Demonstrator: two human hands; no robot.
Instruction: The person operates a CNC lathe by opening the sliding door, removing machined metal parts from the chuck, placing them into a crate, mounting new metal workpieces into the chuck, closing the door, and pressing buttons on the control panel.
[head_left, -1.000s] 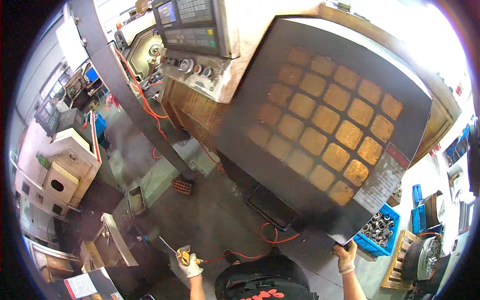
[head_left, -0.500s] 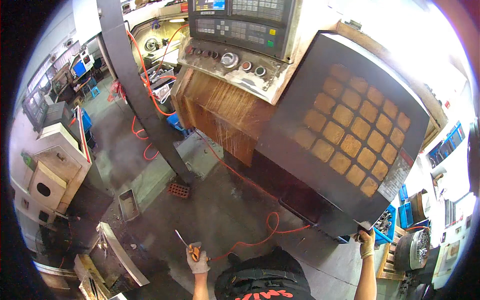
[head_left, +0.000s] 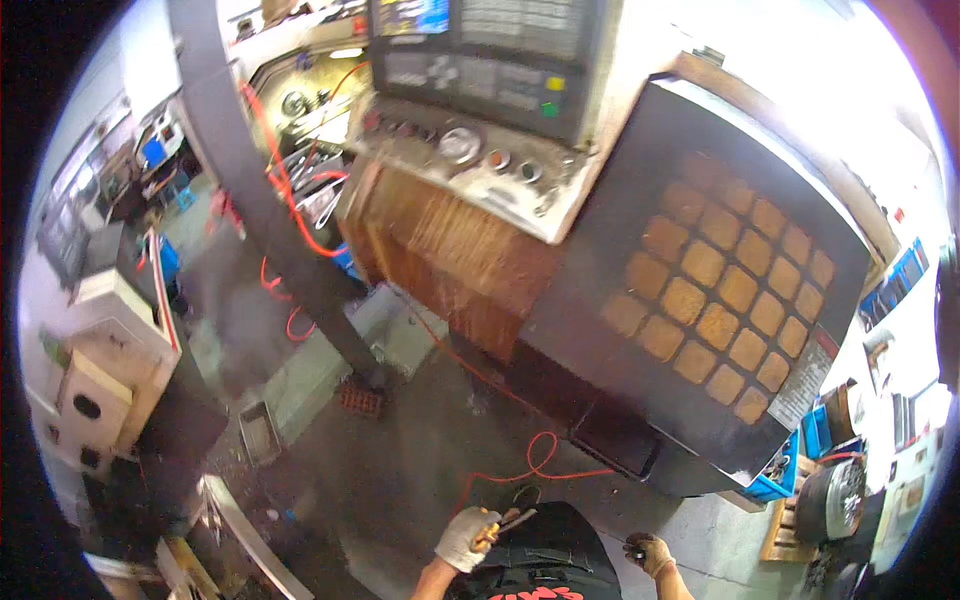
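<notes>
My left hand (head_left: 465,538), in a light glove, grips a slim tool with an orange handle (head_left: 503,523) close to my chest. My right hand (head_left: 651,552), in a darker glove, hangs low at my right side with curled fingers. It is apart from the machine's big dark sliding door (head_left: 700,180), whose window is a grid of orange panes (head_left: 722,298). Whether the right hand holds anything is unclear. Left of the door, the machine's dim, rusty-brown inside (head_left: 450,260) shows.
A control panel with screen, knobs and buttons (head_left: 470,100) hangs above the opening. A thin orange hose (head_left: 530,460) loops over the grey floor in front of me. A dark post (head_left: 270,200) stands at left. Blue bins of parts (head_left: 775,475) sit at lower right.
My right hand has let go of the door's lower corner and dropped to my side. The view has swung, so the door sits further right. My left hand has come closer to my body.
</notes>
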